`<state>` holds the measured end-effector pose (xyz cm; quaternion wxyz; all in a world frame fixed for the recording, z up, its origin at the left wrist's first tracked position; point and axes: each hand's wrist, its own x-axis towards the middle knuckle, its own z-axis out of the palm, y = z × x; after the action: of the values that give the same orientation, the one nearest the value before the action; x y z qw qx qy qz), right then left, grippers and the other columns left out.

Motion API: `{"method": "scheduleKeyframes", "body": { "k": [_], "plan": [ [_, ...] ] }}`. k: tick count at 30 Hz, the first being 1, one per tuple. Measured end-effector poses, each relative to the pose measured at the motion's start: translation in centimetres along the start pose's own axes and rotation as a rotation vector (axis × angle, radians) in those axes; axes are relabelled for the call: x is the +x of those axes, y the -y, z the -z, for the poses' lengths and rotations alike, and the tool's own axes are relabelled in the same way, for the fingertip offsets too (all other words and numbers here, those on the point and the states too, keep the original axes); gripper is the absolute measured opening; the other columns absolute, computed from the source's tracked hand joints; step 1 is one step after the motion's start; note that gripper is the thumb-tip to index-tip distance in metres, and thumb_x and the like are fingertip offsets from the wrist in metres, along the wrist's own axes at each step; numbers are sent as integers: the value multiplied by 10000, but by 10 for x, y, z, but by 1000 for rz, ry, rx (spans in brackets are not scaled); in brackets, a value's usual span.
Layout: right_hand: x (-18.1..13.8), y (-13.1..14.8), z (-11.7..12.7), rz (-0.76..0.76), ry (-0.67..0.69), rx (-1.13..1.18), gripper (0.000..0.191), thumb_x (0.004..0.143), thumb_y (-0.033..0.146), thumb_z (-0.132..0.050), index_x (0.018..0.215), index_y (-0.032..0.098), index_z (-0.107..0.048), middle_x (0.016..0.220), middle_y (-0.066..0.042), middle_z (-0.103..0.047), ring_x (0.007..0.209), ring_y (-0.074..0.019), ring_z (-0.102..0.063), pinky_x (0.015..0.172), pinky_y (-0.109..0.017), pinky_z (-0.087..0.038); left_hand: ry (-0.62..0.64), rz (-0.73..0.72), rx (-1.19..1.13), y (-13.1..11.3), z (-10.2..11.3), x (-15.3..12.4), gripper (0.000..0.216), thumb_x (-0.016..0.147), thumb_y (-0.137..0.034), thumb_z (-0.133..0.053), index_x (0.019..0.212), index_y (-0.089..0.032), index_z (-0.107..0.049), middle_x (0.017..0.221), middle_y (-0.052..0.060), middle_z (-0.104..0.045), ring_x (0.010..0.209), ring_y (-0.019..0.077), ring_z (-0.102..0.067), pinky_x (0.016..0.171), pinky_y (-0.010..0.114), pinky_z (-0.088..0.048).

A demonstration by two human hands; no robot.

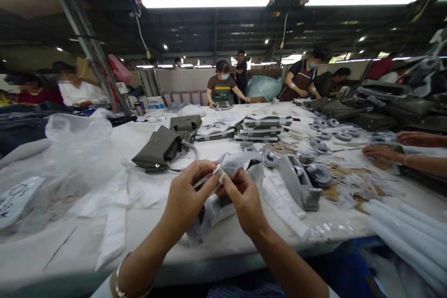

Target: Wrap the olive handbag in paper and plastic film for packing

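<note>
My left hand [186, 193] and my right hand [247, 202] meet above the near part of the table. Between their thumbs and fingers they pinch a small whitish piece [221, 174]; its exact kind is too small to tell. Directly beneath and behind the fingers lies a bundle in pale grey wrapping [218, 212], partly hidden by both hands. A dark grey-green handbag [159, 149] rests on its side beyond my left hand. To the right of my right hand sits a grey tray-like piece [300, 186], next to a wrapped coiled strap [318, 174].
Stacked flat bag pieces [260, 129] stand mid-table, with several coiled straps [270, 157] nearby. Clear plastic bags [77, 149] lie left. White padded rolls [408, 233] fill the near right edge. A co-worker's hands [384, 153] reach in from the right; other people work beyond.
</note>
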<state>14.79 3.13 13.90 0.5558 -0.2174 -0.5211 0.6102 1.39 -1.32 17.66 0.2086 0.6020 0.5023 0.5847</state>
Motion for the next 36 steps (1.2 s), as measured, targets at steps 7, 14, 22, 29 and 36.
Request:
{"method": "scheduleKeyframes", "body": {
  "k": [7,14,22,29,36],
  "plan": [
    [-1,-5,0,15,-26,39,271,875,425,-682,1010,190,-666,851,-10,-656,703,-120,-603,683,-254,-536,-54,30,-74,2,-6,2,196,826,-318,-756,987,-208,-743,1067,46,-751,988,217,-710,888,303,-580],
    [0,-7,-1,-2,-33,67,228,888,403,-675,960,189,-640,792,18,-626,669,-100,-569,653,-221,-511,-183,-393,277,2,-12,-10,133,868,-143,-694,945,-235,-751,1033,17,-756,965,175,-712,927,294,-571],
    [-3,-7,0,-38,-8,121,237,876,401,-694,973,188,-656,886,-8,-646,794,-132,-603,746,-257,-550,-32,-801,652,17,-2,-15,414,866,-24,-627,1268,-125,-615,1297,148,-647,1199,237,-622,1054,345,-521],
    [-3,-2,-1,-47,-14,103,280,828,405,-743,984,181,-681,932,-30,-697,843,-150,-655,788,-261,-562,-49,-603,528,13,-1,-19,321,908,-113,-612,1216,-188,-660,1294,101,-656,1184,217,-631,1059,339,-505],
    [0,0,5,2,18,-21,231,830,394,-732,915,187,-675,796,0,-667,690,-131,-642,669,-252,-546,67,41,204,9,5,-1,355,850,-399,-689,1159,-227,-668,1127,50,-724,1025,250,-699,926,363,-563]
  ]
}}
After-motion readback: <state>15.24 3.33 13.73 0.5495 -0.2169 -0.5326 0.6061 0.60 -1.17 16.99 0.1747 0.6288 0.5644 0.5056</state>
